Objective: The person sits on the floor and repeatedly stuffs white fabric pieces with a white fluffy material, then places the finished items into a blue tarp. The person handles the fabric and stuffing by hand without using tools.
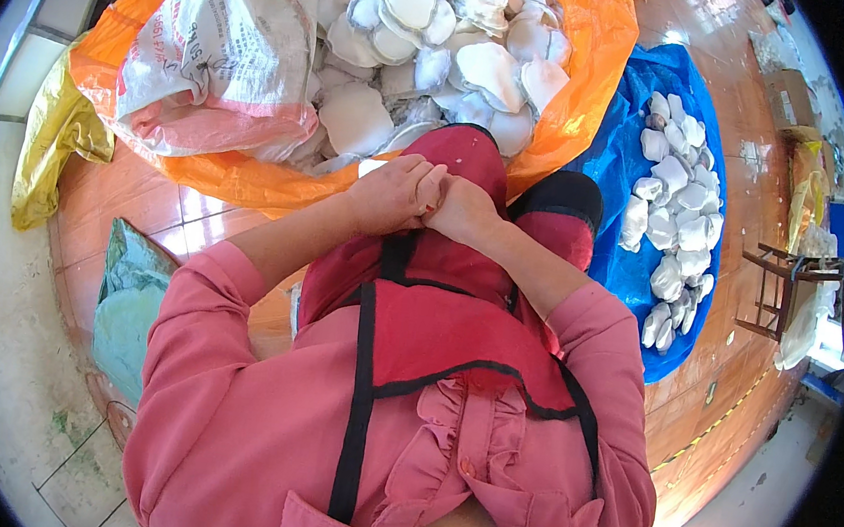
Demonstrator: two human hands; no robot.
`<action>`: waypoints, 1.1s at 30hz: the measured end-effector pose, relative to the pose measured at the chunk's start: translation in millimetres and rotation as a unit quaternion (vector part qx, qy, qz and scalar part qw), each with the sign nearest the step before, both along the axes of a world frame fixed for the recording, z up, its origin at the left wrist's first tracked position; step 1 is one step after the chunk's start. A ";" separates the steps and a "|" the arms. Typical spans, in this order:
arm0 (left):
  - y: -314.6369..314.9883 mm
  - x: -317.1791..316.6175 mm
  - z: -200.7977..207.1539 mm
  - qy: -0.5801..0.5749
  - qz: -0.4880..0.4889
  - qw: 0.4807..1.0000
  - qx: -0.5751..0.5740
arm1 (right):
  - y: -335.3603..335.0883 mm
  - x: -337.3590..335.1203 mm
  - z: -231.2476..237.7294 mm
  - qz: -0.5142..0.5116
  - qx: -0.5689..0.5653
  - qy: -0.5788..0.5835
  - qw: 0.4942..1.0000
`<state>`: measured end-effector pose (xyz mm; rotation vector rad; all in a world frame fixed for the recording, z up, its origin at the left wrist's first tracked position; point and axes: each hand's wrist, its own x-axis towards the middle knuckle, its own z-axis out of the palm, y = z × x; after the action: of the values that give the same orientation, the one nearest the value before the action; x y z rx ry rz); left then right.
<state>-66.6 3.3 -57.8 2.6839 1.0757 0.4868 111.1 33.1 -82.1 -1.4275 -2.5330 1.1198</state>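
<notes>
My left hand [388, 196] and my right hand [461, 211] meet above my lap, their fingers closed and pressed against each other. Whatever lies between them, if anything, is hidden. A small white edge shows just beyond my left hand; I cannot tell whether it is held. Under my hands is a dark red apron [456, 337] with black trim. Right beyond my knees, a heap of flat, rounded white pieces [354, 117] with greyish edges rests on an orange plastic sheet [228, 182]. A white woven sack [225, 46] with a pink band lies over the heap's left side.
To the right, smaller white lumps [694, 197] lie on a blue sheet [613, 150]. A yellow sack [57, 136] and a green sack [127, 308] sit at the left by the wall. A wooden stool [781, 285] and a cardboard box [790, 100] stand far right on the tiled floor.
</notes>
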 end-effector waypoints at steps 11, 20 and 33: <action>-17.2 -15.9 -19.5 -0.017 0.116 0.993 -0.016 | -7.4 2.3 11.1 0.024 0.055 0.000 0.998; -17.7 -20.4 -33.9 -0.069 0.131 0.988 -0.031 | -4.0 1.0 9.8 0.041 0.045 0.004 0.998; 18.0 -26.7 5.2 -0.003 -0.031 0.995 -0.094 | -8.3 4.2 21.6 0.081 0.054 -0.028 0.995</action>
<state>-93.3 21.3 -52.6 2.5413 0.9814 0.3630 115.3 24.9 -60.5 -1.2658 -2.7448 0.9573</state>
